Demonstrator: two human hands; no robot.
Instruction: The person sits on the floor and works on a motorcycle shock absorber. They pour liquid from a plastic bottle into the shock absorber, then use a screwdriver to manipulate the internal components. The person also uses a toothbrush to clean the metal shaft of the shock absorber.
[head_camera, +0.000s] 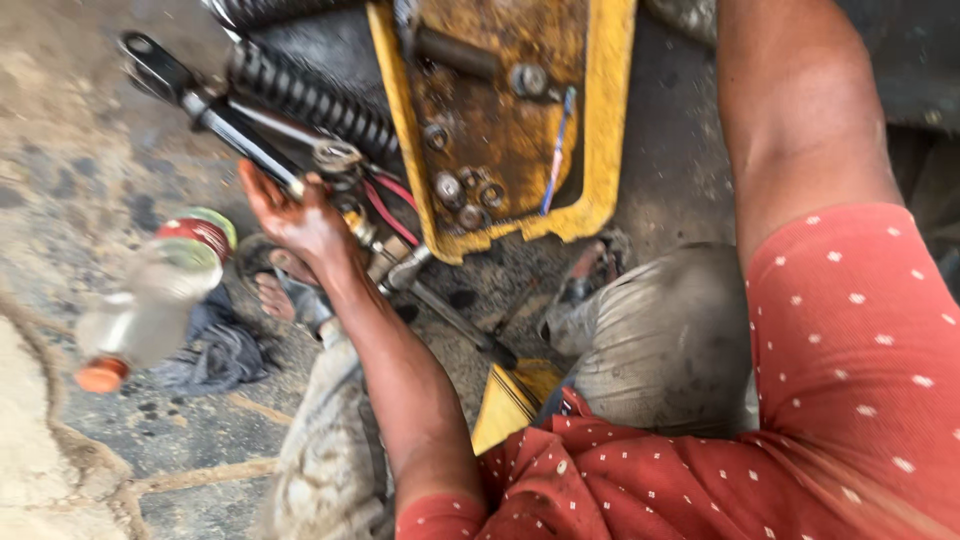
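Left hand lay palm-up, fingers loosely spread, touching the shock absorber rod beside the rusty yellow frame. Right hand out of view. Clear bottle lay on the floor nearby.

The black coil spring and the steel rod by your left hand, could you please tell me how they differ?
The black coil spring is thick, ribbed and dark; the steel rod is slim, smooth and shiny. The left hand touches the rod, not the spring. Both slant the same way beside the yellow panel.
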